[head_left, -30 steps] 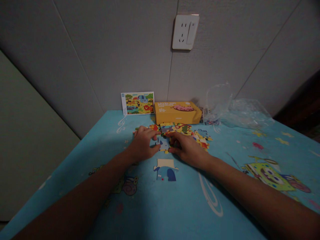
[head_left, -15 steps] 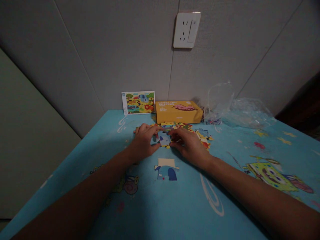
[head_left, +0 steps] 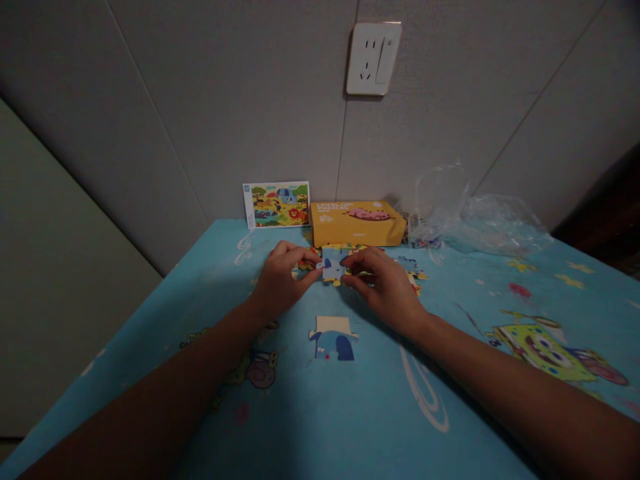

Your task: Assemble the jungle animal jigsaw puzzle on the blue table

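Both hands meet over a pile of colourful jigsaw pieces [head_left: 410, 270] near the far side of a blue cartoon-print tablecloth [head_left: 350, 413]. My left hand [head_left: 283, 280] and my right hand [head_left: 385, 287] pinch one blue and yellow puzzle piece [head_left: 333, 267] between their fingertips, lifted slightly above the pile. A separate blue and cream puzzle piece [head_left: 333, 338] lies flat on the cloth closer to me, untouched.
A yellow puzzle box [head_left: 356, 223] stands against the wall behind the pile, with a picture card [head_left: 277, 205] leaning to its left. Crumpled clear plastic bags [head_left: 475, 217] lie at the back right. A white wall socket [head_left: 373, 59] is above.
Both hands have moved away from me towards the box, raising the blue and yellow piece off the cloth between their fingertips. The loose piece nearer me has stayed put.
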A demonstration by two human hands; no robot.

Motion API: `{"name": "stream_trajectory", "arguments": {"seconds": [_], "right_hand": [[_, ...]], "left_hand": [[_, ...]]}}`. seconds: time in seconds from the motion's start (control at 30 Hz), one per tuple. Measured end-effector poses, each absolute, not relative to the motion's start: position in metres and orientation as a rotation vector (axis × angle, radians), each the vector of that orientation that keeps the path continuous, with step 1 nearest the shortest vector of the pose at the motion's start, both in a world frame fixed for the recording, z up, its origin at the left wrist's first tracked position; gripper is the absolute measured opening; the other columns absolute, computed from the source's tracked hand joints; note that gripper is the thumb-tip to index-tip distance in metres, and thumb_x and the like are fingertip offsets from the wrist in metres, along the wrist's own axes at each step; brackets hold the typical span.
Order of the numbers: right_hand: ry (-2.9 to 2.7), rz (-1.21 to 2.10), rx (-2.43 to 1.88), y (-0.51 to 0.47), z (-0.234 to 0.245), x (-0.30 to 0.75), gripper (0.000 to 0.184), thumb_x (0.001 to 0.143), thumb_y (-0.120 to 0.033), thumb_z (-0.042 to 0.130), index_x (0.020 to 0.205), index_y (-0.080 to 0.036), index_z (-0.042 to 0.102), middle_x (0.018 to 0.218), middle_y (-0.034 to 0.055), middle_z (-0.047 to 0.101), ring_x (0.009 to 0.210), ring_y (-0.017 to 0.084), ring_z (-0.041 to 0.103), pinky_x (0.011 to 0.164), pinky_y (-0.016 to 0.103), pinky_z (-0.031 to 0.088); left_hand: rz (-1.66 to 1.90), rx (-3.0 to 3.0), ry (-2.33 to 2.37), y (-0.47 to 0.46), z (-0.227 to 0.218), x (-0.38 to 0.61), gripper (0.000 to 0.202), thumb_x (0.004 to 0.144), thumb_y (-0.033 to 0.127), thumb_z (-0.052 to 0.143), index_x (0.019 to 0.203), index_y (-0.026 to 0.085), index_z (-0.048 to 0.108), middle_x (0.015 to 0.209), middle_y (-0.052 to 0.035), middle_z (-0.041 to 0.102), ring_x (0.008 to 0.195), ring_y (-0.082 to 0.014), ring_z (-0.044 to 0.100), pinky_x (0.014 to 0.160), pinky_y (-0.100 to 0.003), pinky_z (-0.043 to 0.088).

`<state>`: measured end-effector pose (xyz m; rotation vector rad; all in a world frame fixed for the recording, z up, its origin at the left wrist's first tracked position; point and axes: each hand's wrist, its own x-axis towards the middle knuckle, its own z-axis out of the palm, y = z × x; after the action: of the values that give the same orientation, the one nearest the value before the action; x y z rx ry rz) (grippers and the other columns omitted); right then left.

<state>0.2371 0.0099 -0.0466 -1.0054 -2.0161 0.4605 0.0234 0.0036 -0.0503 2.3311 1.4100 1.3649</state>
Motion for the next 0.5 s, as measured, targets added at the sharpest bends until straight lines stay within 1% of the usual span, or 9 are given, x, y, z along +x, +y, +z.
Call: {"name": "stream_trajectory", "arguments": {"seconds": [0.13, 0.23, 0.4, 0.5], "right_hand": [[-2.025, 0.448, -0.951, 0.0105, -0.0475, 0.2369, 0.011, 0.084, -0.015, 0.064, 0.094, -0.019, 0.065, 0.087, 0.0049, 0.059, 0.076, 0.015, 0.060, 0.065, 0.028, 0.055], [-2.023, 0.437, -0.928, 0.0094, -0.0468, 0.2365, 0.011, 0.084, -0.015, 0.063, 0.095, -0.018, 0.067, 0.088, 0.0049, 0.059, 0.075, 0.014, 0.060, 0.066, 0.028, 0.056], [-2.037, 0.423, -0.928, 0.0081, -0.0470, 0.2362, 0.012, 0.084, -0.017, 0.062, 0.095, -0.018, 0.068, 0.088, 0.0055, 0.061, 0.074, 0.014, 0.062, 0.065, 0.028, 0.054], [-1.989, 0.409, -0.995, 0.0102, -0.0490, 0.2375, 0.013, 0.084, -0.016, 0.059, 0.094, -0.018, 0.066, 0.085, 0.0051, 0.066, 0.070, 0.014, 0.062, 0.064, 0.028, 0.052]], "left_hand": [[1.435, 2.383, 1.404, 0.0051, -0.0516, 0.0223, 0.017, 0.075, 0.013, 0.075, 0.090, 0.018, 0.071, 0.086, -0.0039, 0.068, 0.084, -0.0193, 0.061, 0.075, -0.033, 0.051], [1.452, 2.411, 1.401, 0.0051, -0.0504, 0.0226, 0.016, 0.075, 0.013, 0.075, 0.089, 0.018, 0.071, 0.084, -0.0038, 0.069, 0.083, -0.0193, 0.061, 0.073, -0.033, 0.050], [1.440, 2.382, 1.437, 0.0042, -0.0487, 0.0239, 0.015, 0.076, 0.013, 0.073, 0.089, 0.018, 0.071, 0.084, -0.0037, 0.070, 0.083, -0.0198, 0.060, 0.074, -0.033, 0.050], [1.439, 2.304, 1.523, 0.0041, -0.0469, 0.0233, 0.014, 0.076, 0.013, 0.072, 0.089, 0.019, 0.071, 0.083, -0.0031, 0.070, 0.085, -0.0203, 0.060, 0.078, -0.035, 0.050]]}}
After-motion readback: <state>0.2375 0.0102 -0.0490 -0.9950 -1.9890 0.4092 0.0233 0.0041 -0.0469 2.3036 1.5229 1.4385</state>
